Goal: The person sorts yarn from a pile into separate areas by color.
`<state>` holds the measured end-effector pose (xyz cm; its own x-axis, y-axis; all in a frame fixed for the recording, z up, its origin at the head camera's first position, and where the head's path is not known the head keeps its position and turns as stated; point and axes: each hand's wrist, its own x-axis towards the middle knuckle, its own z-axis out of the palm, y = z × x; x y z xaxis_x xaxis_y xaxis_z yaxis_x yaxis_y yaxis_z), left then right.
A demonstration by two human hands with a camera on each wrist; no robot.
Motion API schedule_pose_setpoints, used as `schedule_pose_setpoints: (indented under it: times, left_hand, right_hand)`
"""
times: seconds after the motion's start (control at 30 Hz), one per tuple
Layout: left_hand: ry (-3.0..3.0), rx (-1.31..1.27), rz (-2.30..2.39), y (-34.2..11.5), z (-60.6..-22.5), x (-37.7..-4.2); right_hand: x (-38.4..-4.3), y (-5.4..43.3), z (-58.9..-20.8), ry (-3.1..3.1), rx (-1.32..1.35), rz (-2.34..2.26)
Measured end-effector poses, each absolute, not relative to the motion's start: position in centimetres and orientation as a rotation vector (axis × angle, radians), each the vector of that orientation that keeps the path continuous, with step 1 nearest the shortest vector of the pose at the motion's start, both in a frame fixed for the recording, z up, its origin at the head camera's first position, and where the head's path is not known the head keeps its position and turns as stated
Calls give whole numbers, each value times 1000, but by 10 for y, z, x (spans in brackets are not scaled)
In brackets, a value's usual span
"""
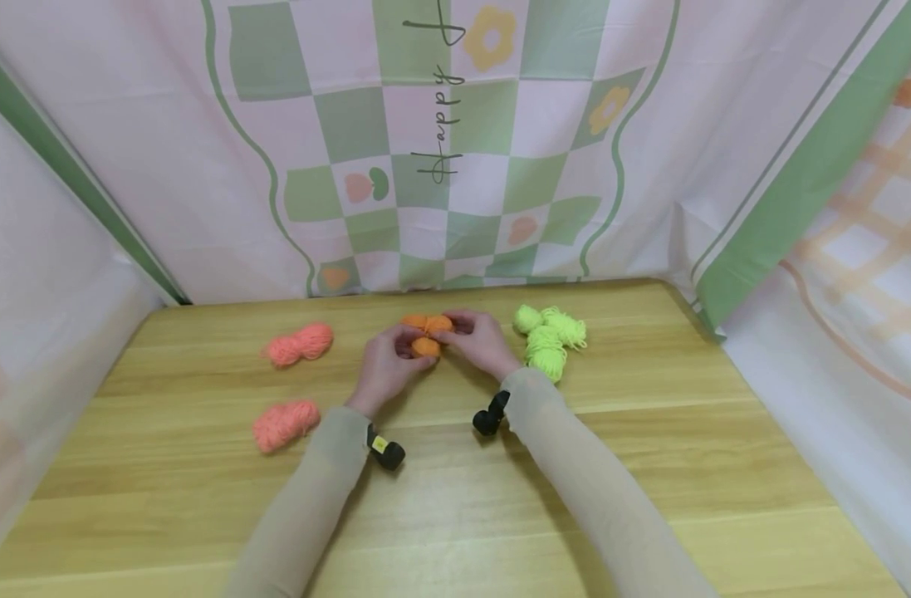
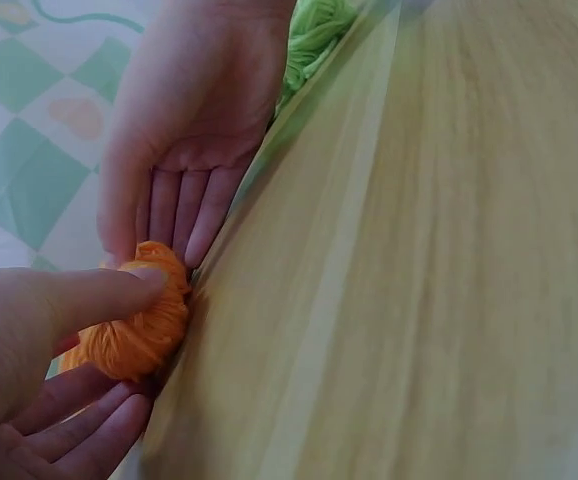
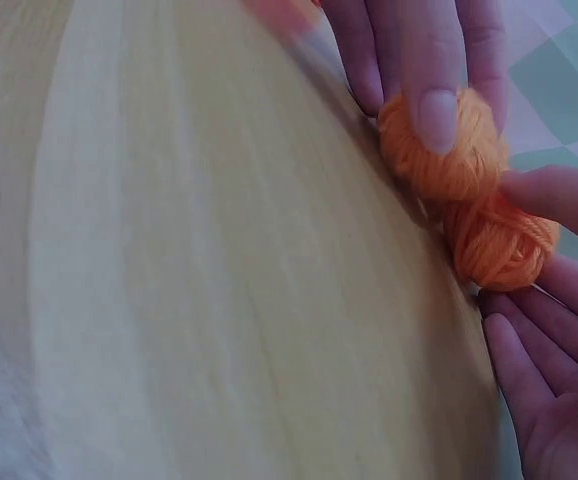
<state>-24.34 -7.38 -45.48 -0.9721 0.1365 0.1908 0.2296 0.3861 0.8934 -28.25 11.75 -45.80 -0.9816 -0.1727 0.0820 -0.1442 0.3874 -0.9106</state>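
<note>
Orange yarn bundles (image 1: 425,322) lie between my two hands near the far edge of the table. My left hand (image 1: 384,365) pinches the nearer orange bundle (image 3: 439,165), its thumb on top and its fingers around the far side. Opposite it, my right hand (image 1: 485,342) holds the other orange bundle (image 3: 501,245) between thumb and fingers. The two bundles meet end to side. In the left wrist view, the left thumb crosses the orange yarn (image 2: 134,335) and partly hides it.
Bright green yarn bundles (image 1: 546,350) lie together just right of my right hand. On the left are two coral yarn skeins, a farther one (image 1: 300,345) and a nearer one (image 1: 286,425). A patterned curtain (image 1: 477,183) hangs behind the wooden table (image 1: 440,515).
</note>
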Motion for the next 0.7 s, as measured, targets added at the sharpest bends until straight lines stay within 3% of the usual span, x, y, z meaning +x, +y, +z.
schedule_pose_setpoints:
  times: [0.7]
  left_hand:
    - [-2485,-341,-1748,-98,-433,-236]
  right_hand:
    - [-281,118,-457,2577,-284,-1687]
